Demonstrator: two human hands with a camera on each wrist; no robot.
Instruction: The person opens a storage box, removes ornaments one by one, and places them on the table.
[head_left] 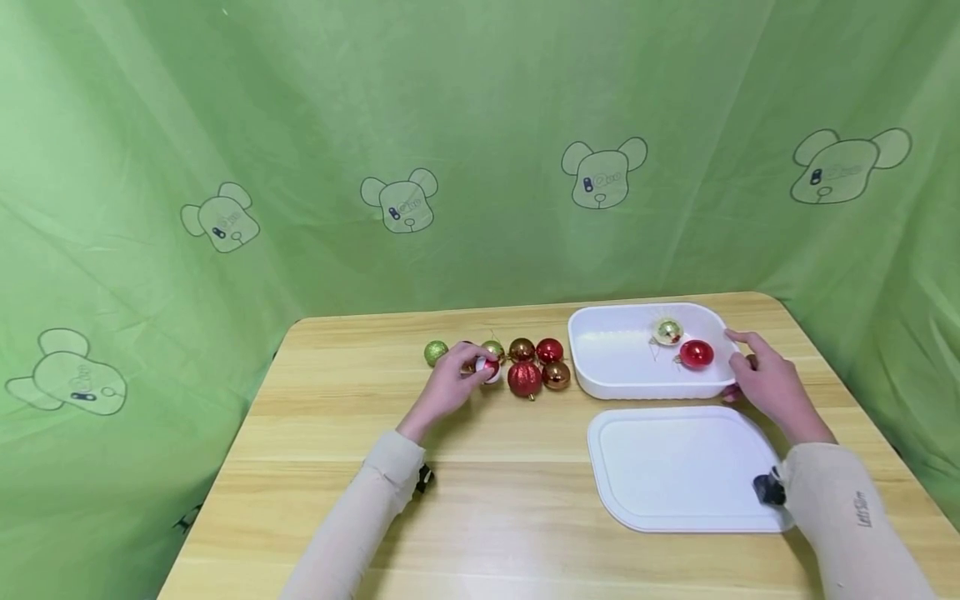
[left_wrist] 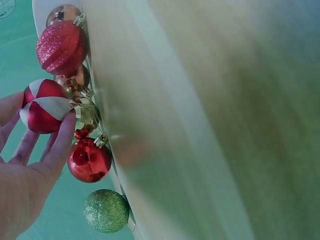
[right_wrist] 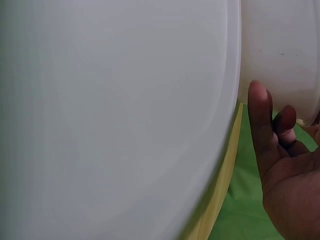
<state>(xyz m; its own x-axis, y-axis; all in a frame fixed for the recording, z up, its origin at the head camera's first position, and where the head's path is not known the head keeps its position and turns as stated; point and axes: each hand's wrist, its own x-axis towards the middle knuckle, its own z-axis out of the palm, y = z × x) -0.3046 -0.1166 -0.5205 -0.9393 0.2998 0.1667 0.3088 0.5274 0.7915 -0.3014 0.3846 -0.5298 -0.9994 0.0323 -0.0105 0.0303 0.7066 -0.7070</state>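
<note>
A red-and-white Christmas bauble (left_wrist: 45, 112) is pinched between the thumb and fingers of my left hand (head_left: 448, 383), just over the group on the table. Around it sit a green glitter bauble (head_left: 436, 352), a large red glitter bauble (head_left: 524, 379), a shiny red one (head_left: 550, 350), and copper ones such as this bauble (head_left: 557, 375). At the right, a white box (head_left: 615, 389) holds a gold bauble (head_left: 667, 332) and a red bauble (head_left: 697, 355). My right hand (head_left: 772, 385) grips the right end of that box, its fingers at the rim and outer wall.
A white lid (head_left: 686, 471) lies flat in front of the box, beneath the right forearm. The wooden table (head_left: 495, 517) ends at a green curtain (head_left: 480, 108) behind and at both sides. Wrist straps show at both cuffs.
</note>
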